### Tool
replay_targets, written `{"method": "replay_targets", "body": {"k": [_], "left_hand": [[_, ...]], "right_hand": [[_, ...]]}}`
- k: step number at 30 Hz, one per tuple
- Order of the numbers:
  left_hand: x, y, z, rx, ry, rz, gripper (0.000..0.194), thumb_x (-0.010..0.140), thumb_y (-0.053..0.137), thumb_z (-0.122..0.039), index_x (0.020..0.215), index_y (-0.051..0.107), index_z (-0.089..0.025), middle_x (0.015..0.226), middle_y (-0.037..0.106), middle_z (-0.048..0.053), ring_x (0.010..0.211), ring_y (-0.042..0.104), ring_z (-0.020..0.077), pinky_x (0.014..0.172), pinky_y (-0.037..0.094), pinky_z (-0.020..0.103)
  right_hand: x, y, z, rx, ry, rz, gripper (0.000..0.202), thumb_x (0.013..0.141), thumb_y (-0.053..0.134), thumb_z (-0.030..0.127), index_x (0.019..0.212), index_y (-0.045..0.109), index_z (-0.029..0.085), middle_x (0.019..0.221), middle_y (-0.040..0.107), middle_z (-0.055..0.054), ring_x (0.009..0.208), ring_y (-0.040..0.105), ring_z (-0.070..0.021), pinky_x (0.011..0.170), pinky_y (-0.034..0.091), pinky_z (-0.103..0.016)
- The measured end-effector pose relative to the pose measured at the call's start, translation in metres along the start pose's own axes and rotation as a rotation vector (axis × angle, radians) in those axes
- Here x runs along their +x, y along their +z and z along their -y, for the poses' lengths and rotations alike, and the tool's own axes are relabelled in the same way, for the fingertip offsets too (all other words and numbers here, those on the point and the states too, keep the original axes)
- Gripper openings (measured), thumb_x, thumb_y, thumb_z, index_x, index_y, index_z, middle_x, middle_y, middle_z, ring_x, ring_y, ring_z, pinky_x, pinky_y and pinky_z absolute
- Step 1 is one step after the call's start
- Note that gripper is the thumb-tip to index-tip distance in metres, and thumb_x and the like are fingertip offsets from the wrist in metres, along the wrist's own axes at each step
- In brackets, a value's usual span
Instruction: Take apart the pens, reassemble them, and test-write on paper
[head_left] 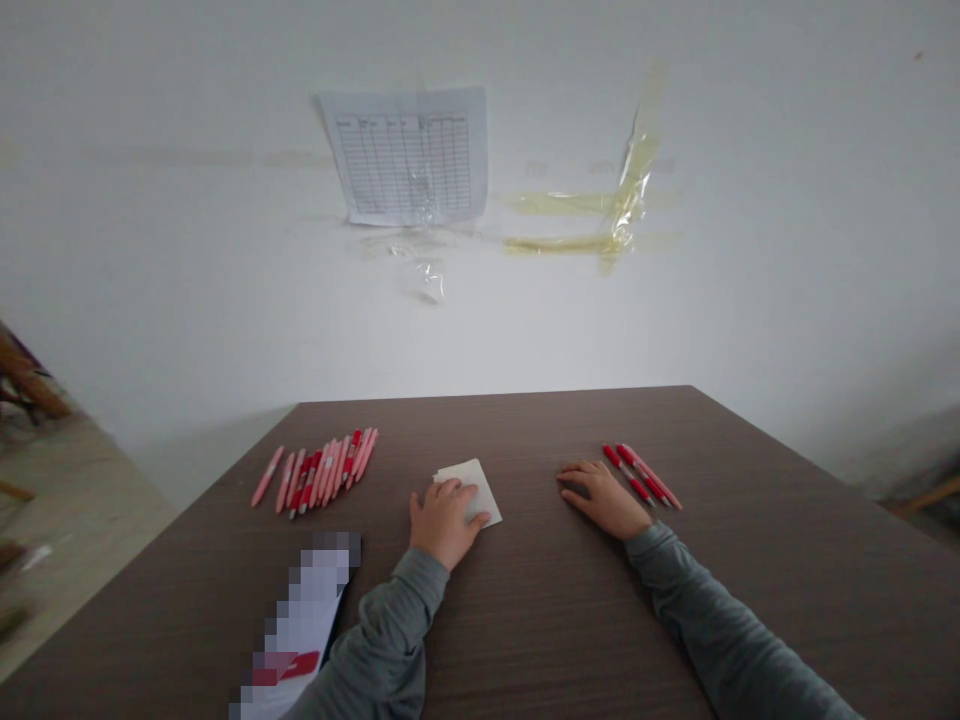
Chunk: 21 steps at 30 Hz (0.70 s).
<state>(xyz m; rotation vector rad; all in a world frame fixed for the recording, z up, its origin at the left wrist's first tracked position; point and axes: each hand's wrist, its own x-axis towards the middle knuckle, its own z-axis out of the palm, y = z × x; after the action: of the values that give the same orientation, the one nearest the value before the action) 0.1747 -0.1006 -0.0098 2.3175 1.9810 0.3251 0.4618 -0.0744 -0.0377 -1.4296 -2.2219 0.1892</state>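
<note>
My left hand (446,520) lies palm down on a small stack of off-white paper sheets (480,482), its fingers spread over them and the thumb near their right edge. The stack's near left part is hidden under the hand. Flat on the table, my right hand (606,500) is open with nothing in it. Just right of it lie a few red and pink pens (651,476), side by side and slanted. A row of several pink and red pens (326,472) rests at the far left, apart from my left hand.
The brown wooden table (525,620) stands against a white wall (540,340). A blurred-out flat object (307,610) with a dark edge lies left of my left forearm. On the wall are a taped printed table sheet (409,160) and yellowed tape strips (570,204).
</note>
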Motion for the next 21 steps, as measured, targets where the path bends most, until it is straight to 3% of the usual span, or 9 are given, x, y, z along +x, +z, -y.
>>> {"method": "replay_targets", "body": {"k": [5, 12, 17, 21], "left_hand": [[0.002, -0.015, 0.012, 0.024, -0.028, 0.132, 0.044, 0.076, 0.056, -0.045, 0.120, 0.054, -0.041, 0.138, 0.049, -0.001, 0.127, 0.041, 0.0275, 0.103, 0.027, 0.063], [0.010, -0.038, 0.047, 0.089, -0.140, 0.263, 0.056, 0.071, 0.062, -0.032, 0.124, 0.049, -0.045, 0.145, 0.041, -0.003, 0.129, 0.041, 0.0284, 0.102, 0.030, 0.061], [0.014, -0.040, 0.068, 0.086, -0.169, 0.294, 0.058, 0.072, 0.060, -0.026, 0.126, 0.049, -0.043, 0.147, 0.039, -0.002, 0.131, 0.040, 0.0280, 0.102, 0.033, 0.056], [0.014, -0.040, 0.072, 0.088, -0.165, 0.280, 0.058, 0.071, 0.061, -0.026, 0.125, 0.050, -0.042, 0.146, 0.041, -0.001, 0.130, 0.042, 0.0271, 0.102, 0.034, 0.051]], "right_hand": [[0.000, -0.002, 0.001, 0.003, 0.004, 0.006, 0.029, 0.086, 0.053, 0.031, 0.108, 0.068, 0.022, 0.115, 0.062, -0.008, 0.108, 0.052, -0.0251, 0.099, 0.040, -0.042], [0.000, 0.001, -0.002, -0.001, 0.002, 0.011, 0.029, 0.086, 0.053, 0.032, 0.110, 0.067, 0.022, 0.116, 0.061, -0.008, 0.109, 0.051, -0.0250, 0.100, 0.039, -0.042], [-0.001, 0.001, -0.001, 0.013, 0.003, 0.006, 0.029, 0.086, 0.053, 0.032, 0.109, 0.067, 0.023, 0.115, 0.062, -0.008, 0.108, 0.051, -0.0249, 0.099, 0.040, -0.042], [-0.001, 0.001, -0.002, 0.009, -0.001, 0.014, 0.029, 0.086, 0.052, 0.032, 0.109, 0.067, 0.022, 0.116, 0.061, -0.008, 0.108, 0.051, -0.0249, 0.099, 0.040, -0.043]]}}
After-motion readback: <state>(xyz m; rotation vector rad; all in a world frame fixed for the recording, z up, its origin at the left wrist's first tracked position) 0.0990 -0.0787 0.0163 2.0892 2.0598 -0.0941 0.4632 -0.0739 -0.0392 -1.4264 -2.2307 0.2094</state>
